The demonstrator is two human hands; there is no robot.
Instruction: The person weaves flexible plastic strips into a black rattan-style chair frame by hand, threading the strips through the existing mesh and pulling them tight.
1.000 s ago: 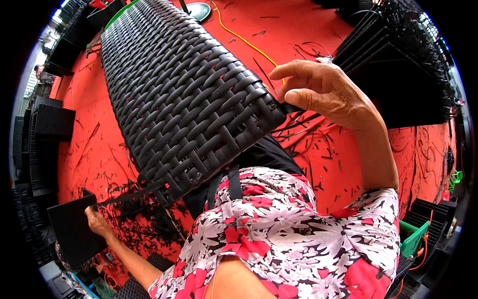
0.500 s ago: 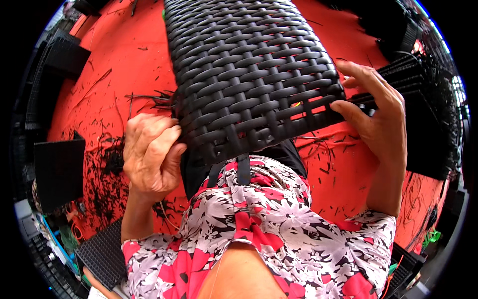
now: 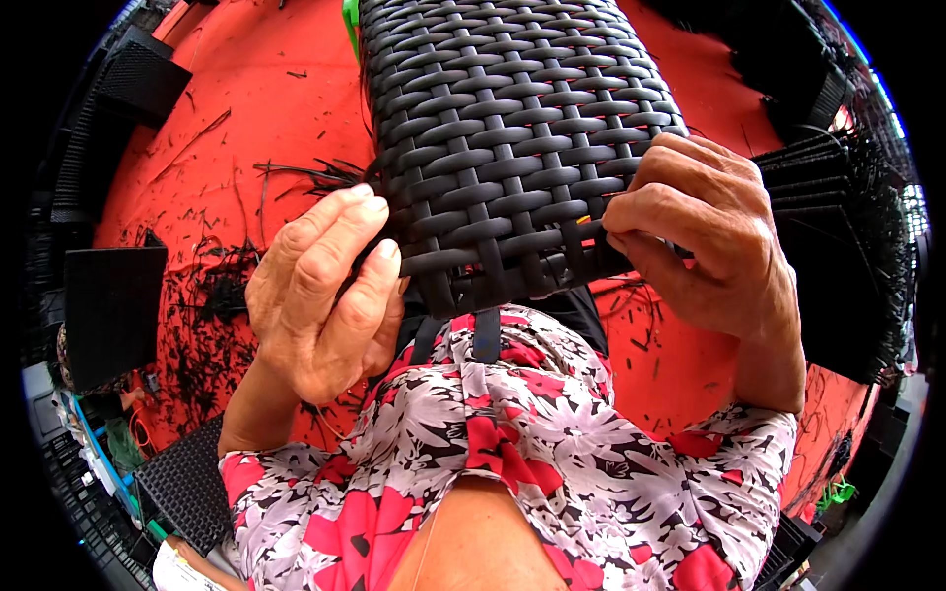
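Observation:
A long black wicker panel [image 3: 512, 148] of flat synthetic strands stretches away from my lap, its near end toward me. Along that end the weave is looser, with square gaps. My left hand [image 3: 325, 295] is at the near left corner, fingertips touching the side edge and thumb apart from them by the corner. On the opposite side my right hand [image 3: 700, 231] curls over the near right corner, with thumb and forefinger pinched on the edge. Whether a single strand lies between those fingers is hidden.
Red floor sheeting [image 3: 197, 177] lies beneath, strewn with black strand scraps [image 3: 212, 325]. A dark flat panel [image 3: 113, 310] stands at left, and another woven piece [image 3: 187, 483] lies lower left. Stacked black woven pieces [image 3: 818, 207] are at right. Something green [image 3: 351, 22] shows beside the panel's far left.
The wicker panel has shifted slightly right. My left hand has moved right and its fingers have straightened. My right hand has come inward and its fingers have closed on the panel's edge.

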